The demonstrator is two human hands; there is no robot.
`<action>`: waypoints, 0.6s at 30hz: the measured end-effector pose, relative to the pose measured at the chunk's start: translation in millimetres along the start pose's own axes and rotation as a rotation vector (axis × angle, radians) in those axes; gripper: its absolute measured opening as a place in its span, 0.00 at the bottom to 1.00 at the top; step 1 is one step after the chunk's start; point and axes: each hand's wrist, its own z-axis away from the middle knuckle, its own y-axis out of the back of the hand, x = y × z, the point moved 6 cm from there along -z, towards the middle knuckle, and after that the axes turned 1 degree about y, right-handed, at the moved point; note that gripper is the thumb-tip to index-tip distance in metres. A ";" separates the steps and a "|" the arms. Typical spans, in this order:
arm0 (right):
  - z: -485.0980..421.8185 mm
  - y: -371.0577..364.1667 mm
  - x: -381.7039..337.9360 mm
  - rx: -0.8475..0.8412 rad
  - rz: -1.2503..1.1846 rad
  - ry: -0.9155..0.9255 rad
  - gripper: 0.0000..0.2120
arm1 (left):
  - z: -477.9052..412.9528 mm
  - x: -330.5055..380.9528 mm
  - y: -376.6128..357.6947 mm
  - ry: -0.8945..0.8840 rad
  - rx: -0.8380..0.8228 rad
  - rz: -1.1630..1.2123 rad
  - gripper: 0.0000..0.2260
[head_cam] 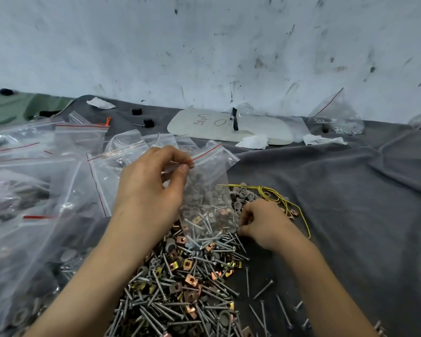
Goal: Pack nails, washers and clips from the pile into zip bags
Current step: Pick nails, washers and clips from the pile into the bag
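My left hand (pixel 153 183) pinches the small clear zip bag (pixel 208 188) by its red-lined top edge, thumb and fingers (pixel 178 154) closed on the plastic. The bag hangs upright, its bottom touching the pile of silver nails, grey washers and brass-coloured clips (pixel 180 288) on the dark grey cloth (pixel 350 203). It already holds some of each. My right hand (pixel 263 222) sits knuckles-up at the bag's lower right corner, fingers curled down into the pile. I cannot tell whether they hold anything. Filled clear bags (pixel 34 190) lie to my left.

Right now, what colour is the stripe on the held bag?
Red stripe; head view shows it.
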 end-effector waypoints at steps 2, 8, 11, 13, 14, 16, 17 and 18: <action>-0.7 -0.3 0.4 0.009 -0.010 -0.007 0.04 | -2.0 -7.1 0.4 0.057 0.012 -0.031 0.10; 5.8 25.1 1.2 0.159 -0.185 0.032 0.07 | -6.6 -27.1 -1.2 0.175 -0.016 -0.089 0.07; 12.3 38.5 0.2 0.210 -0.331 0.069 0.07 | -8.8 -32.2 -1.2 0.196 -0.024 -0.095 0.07; 15.6 46.1 -1.3 0.247 -0.421 0.097 0.07 | -9.2 -33.2 -1.2 0.200 -0.028 -0.093 0.07; 17.4 50.1 -2.0 0.269 -0.461 0.110 0.06 | -9.2 -33.2 -1.3 0.198 -0.028 -0.090 0.08; 21.5 58.7 -2.7 0.321 -0.542 0.131 0.06 | -9.0 -33.3 -1.3 0.191 -0.025 -0.085 0.08; 24.0 63.1 -3.2 0.345 -0.583 0.143 0.06 | -8.9 -33.8 -1.1 0.189 -0.022 -0.085 0.08; 26.4 66.9 -4.1 0.364 -0.617 0.156 0.06 | -9.1 -34.5 -1.1 0.189 -0.019 -0.088 0.08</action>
